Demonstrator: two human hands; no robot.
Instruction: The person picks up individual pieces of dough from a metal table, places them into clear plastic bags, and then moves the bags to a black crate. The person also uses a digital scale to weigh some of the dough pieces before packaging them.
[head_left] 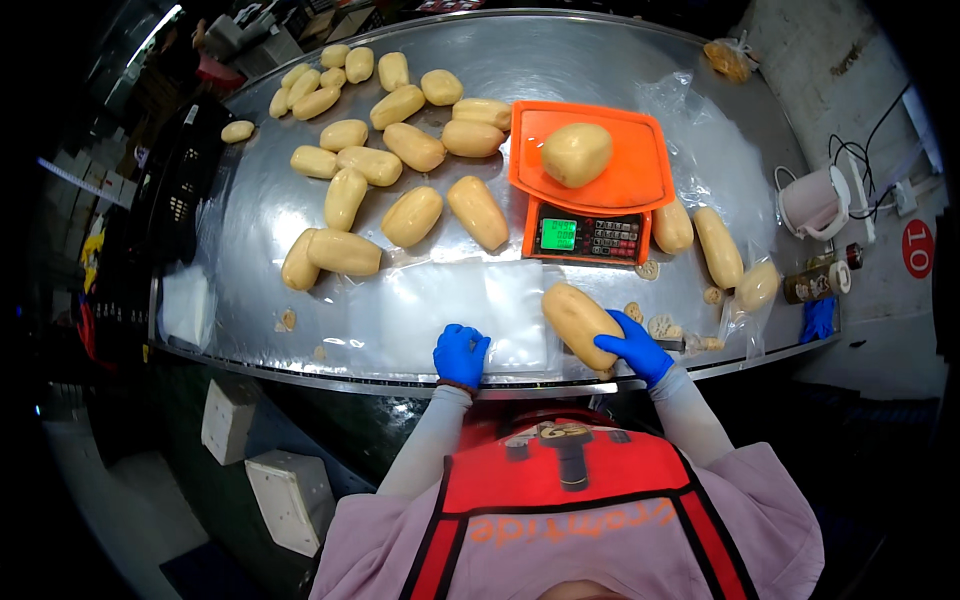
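Note:
My right hand (633,346), in a blue glove, grips a pale yellow peeled lotus root piece (578,322) near the table's front edge. My left hand (460,354), also gloved in blue, rests flat on a stack of clear plastic bags (440,305) lying on the steel table (260,200). Just beyond stands an orange scale (590,185) with a green display; one root piece (576,154) lies on its tray.
Several lotus root pieces (400,150) lie scattered across the far left of the table; three more (718,246) sit right of the scale beside cut slices (660,326). A white jug (812,202), a bottle (818,282) and a blue glove (818,318) are at the right.

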